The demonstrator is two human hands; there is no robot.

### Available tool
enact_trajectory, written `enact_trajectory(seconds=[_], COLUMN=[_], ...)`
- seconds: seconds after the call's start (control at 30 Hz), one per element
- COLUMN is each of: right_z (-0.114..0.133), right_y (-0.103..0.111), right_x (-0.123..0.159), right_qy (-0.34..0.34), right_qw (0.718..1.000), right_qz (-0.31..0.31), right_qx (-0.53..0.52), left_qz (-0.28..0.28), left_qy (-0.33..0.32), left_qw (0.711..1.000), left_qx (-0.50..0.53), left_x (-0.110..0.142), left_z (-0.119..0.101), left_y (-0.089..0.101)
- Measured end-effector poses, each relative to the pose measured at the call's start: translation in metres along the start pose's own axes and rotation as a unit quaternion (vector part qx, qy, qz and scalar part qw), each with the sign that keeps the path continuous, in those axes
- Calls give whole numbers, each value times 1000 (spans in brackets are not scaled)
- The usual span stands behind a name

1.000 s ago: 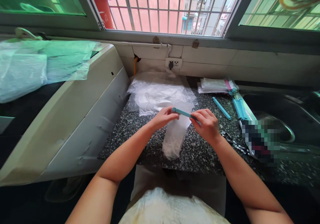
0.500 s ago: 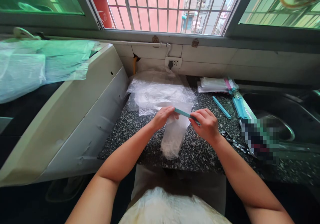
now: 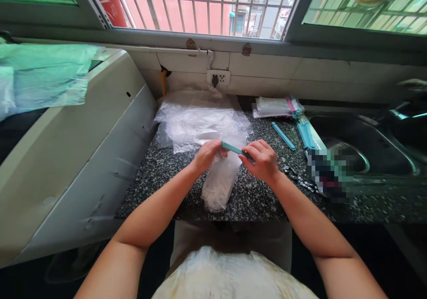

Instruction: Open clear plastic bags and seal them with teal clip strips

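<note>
My left hand (image 3: 207,154) and my right hand (image 3: 262,161) meet over the dark speckled counter (image 3: 260,197). Both are closed on a thin teal sealing clip (image 3: 233,148) laid across the top of a clear plastic bag (image 3: 218,181). The left fingers pinch the clip's left end together with the bag's mouth. The right fingers grip its right end. The bag hangs down from the clip toward the counter's near edge, with something pale inside.
A pile of clear plastic bags (image 3: 200,119) lies behind my hands. More teal clips (image 3: 283,136) and a stack of bags (image 3: 273,107) lie at back right. A steel sink (image 3: 363,148) is on the right, a white appliance (image 3: 76,143) on the left.
The view has shifted, so everything sits a little lower-left in the picture. My hands have stayed on the clip and bag, and the left fingers have closed in on the clip's end.
</note>
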State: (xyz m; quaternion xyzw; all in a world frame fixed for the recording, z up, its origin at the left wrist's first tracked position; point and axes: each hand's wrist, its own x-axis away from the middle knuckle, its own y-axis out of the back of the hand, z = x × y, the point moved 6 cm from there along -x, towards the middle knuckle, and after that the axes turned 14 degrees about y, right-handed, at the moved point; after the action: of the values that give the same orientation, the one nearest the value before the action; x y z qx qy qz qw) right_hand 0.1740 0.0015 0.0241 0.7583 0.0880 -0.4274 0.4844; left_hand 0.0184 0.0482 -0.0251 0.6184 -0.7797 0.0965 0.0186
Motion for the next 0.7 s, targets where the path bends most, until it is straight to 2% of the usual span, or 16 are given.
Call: enact_trajectory(seconds=[0.33, 0.7], right_z=[2, 2], right_y=[-1, -3], right_x=[0, 1], right_qy=[10, 7], right_qw=[1000, 1000], right_qz=[5, 20], right_qx=[1, -12], left_qz=[4, -3], left_qy=[12, 8], left_qw=[1000, 1000], left_qx=[10, 13], left_x=[-1, 4], left_z=[4, -5], left_y=[-1, -5])
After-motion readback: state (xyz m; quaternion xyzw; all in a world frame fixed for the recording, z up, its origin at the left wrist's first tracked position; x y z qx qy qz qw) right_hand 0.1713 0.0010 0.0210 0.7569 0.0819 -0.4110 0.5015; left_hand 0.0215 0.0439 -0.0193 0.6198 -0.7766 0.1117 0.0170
